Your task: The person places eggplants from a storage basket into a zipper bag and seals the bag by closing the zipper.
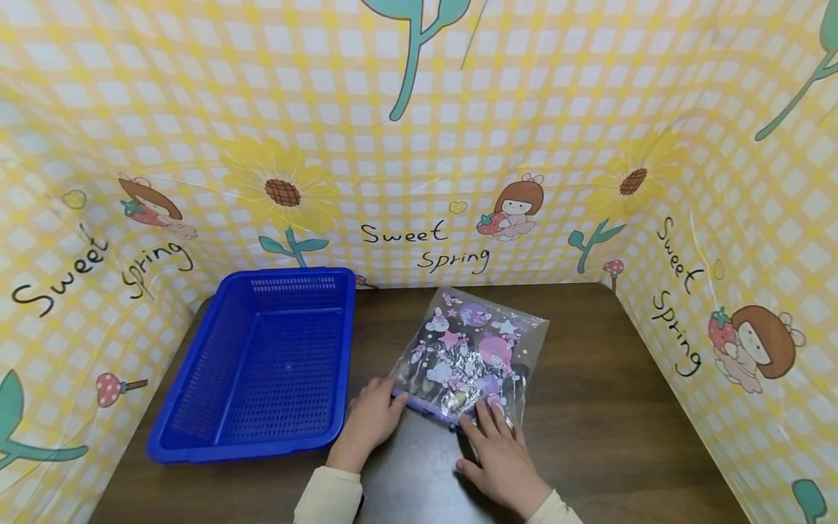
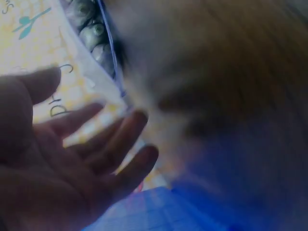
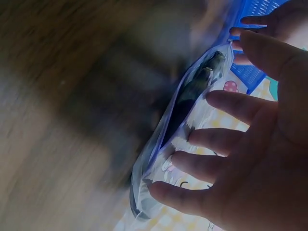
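A clear zip bag (image 1: pixel 468 356) with pink and purple cartoon prints lies flat on the table, its purple zip edge (image 1: pixel 425 409) toward me. Through its mouth in the right wrist view several dark, rounded things (image 3: pixel 195 91) show, and in the left wrist view they look grey-green (image 2: pixel 94 34); their kind I cannot tell. My left hand (image 1: pixel 373 416) is at the bag's near left corner, its fingers relaxed and loosely spread. On the near right part of the bag my right hand (image 1: pixel 500 462) rests its fingertips, fingers spread and nearly straight (image 3: pixel 226 110).
A blue plastic basket (image 1: pixel 348 349) with slotted walls stands on the left, close beside my left hand. The dark wooden table (image 1: pixel 602 407) extends to the right of the bag. Yellow checked cloth (image 1: pixel 406 167) with printed figures encloses the back and both sides.
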Demonstrator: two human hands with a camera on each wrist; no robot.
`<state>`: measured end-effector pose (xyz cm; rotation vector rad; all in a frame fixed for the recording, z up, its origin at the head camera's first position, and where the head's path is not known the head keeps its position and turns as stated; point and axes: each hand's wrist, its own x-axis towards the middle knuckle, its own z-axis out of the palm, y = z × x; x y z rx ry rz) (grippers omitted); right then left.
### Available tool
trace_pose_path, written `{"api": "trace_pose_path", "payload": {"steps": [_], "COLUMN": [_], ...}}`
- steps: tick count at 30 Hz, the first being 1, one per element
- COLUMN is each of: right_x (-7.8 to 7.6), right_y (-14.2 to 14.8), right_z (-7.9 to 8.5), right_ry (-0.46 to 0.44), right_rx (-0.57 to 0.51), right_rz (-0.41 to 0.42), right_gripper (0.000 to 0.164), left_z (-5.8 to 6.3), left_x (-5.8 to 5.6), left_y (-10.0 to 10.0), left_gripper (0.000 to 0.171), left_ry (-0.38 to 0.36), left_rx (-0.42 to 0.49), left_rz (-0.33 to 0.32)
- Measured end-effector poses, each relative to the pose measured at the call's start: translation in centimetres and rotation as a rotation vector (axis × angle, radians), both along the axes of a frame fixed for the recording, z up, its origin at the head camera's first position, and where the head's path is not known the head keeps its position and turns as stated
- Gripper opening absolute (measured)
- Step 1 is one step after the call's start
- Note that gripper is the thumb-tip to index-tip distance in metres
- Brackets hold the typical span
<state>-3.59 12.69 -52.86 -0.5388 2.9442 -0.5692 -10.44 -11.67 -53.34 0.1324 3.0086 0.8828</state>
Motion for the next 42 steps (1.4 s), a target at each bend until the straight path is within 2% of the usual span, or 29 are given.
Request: {"api": "trace_pose_path", "payload": {"steps": [4,7,9,12,13,14,16,18,20,22,25,27,30,33,35,39,42], "right_x": [0.0,0.0,0.0,0.2,0.3,0.4,0.6,0.7,0.7,0.5,0.5,0.6,0.8,0.9,0.9,1.0,0.9], "right_y": [0.2,0.0,-0.3,-1.3,-1.6,-2.0,-2.9,-3.7,-4.4,-4.8,-5.1,-5.2,-5.4,-5.7,-5.9,-6.3,-6.4], "right_z": [0.0,0.0,0.0,0.1,0.1,0.1,0.0,-0.5,-0.9,-1.7,-2.8,-3.4,-3.9,-4.1,-4.1,-4.2,-4.4], "right_ry": [-0.002,0.052,0.123,0.174,0.161,0.12,-0.061,-0.299,-0.56,-0.766,-0.92,-0.949,-0.925,-0.891,-0.898,-0.912,-0.867], "right_rx": [-0.002,-0.052,-0.139,-0.344,-0.429,-0.513,-0.733,-0.971,-1.147,-1.268,-1.401,-1.498,-1.61,-1.624,-1.621,-1.632,-1.625], "right_rz": [-0.007,-0.031,-0.062,-0.104,-0.124,-0.151,-0.192,-0.242,-0.306,-0.348,-0.412,-0.475,-0.566,-0.612,-0.612,-0.59,-0.602], "right_gripper": [0.063,0.054,0.044,0.024,0.017,0.012,0.011,0.016,0.027,0.034,0.033,0.028,0.019,0.015,0.017,0.019,0.017], "left_z": [-0.7,-1.2,-1.4,-1.6,-1.6,-1.6,-1.7,-2.0,-2.2,-2.4,-2.5,-2.5,-2.3,-2.2,-2.1,-2.0,-2.0], "left_x": [-1.1,-1.4,-1.3,-0.9,-0.7,-0.4,0.2,0.9,1.7,2.4,3.5,3.9,4.2,4.2,4.2,4.5,4.6], "left_y": [0.1,0.0,-0.1,-0.1,0.0,0.2,0.6,1.0,1.5,2.0,2.9,3.4,3.9,4.1,4.3,4.7,5.0], "left_gripper": [0.036,0.022,0.021,0.024,0.026,0.028,0.032,0.037,0.042,0.046,0.05,0.052,0.053,0.057,0.059,0.064,0.066], "left_ry": [0.067,0.135,0.141,0.068,0.039,0.009,-0.033,-0.056,-0.092,-0.145,-0.19,-0.192,-0.179,-0.192,-0.203,-0.194,-0.173], "left_rx": [0.027,0.032,0.055,0.124,0.154,0.189,0.263,0.369,0.514,0.662,0.745,0.738,0.723,0.771,0.786,0.693,0.584], "left_rz": [0.077,0.095,0.104,0.12,0.122,0.122,0.107,0.068,0.027,-0.006,-0.033,-0.041,-0.021,0.002,0.012,0.022,0.023]}}
